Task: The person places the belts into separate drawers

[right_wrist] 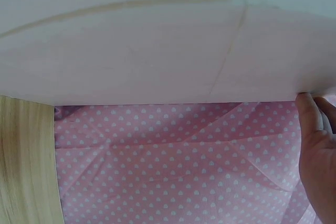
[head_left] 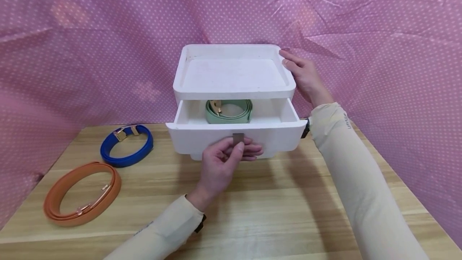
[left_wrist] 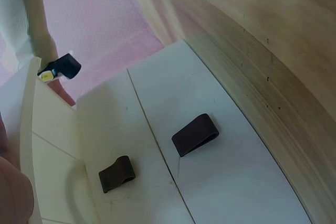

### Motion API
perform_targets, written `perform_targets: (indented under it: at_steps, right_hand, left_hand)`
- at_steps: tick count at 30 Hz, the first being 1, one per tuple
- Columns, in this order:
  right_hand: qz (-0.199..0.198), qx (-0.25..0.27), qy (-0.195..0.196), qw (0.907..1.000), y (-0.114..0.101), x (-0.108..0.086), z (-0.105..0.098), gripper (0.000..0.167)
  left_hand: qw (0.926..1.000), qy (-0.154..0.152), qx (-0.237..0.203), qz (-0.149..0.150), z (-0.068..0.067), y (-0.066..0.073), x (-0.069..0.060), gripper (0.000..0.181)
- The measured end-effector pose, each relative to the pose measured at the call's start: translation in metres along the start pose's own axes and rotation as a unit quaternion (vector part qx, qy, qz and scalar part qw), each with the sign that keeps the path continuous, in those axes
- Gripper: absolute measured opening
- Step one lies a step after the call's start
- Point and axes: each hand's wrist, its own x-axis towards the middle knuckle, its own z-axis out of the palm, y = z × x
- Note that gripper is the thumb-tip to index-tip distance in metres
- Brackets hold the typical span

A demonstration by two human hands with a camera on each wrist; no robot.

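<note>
A white drawer unit point(head_left: 234, 75) with a recessed top stands on the table. Its top drawer point(head_left: 281, 135) is pulled out, and a coiled green belt point(head_left: 229, 117) with a gold buckle lies inside. My left hand point(head_left: 220, 163) pinches the brown pull tab point(head_left: 238, 138) at the drawer's front between thumb and fingers. My right hand point(head_left: 304, 75) rests against the unit's upper right edge, fingers touching its side; in the right wrist view, the right hand point(right_wrist: 317, 156) touches the white side wall. Lower drawers with brown tabs point(left_wrist: 197, 134) are closed in the left wrist view.
On the table's left lie a coiled blue belt point(head_left: 126, 159) with a gold buckle and, nearer, a coiled orange belt point(head_left: 59, 187). The wooden table point(head_left: 252, 212) ends against pink dotted cloth point(head_left: 144, 19) behind and at both sides.
</note>
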Motion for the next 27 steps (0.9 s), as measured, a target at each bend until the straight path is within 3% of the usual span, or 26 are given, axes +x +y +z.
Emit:
perform_targets:
  at_steps: [27]
  right_hand:
    - [0.008,-0.004,0.001,1.0,-0.0022,-0.0005,-0.0005,0.044]
  left_hand:
    - [0.9994,0.012,0.012,-0.03,0.0009,0.0,0.0056,0.019]
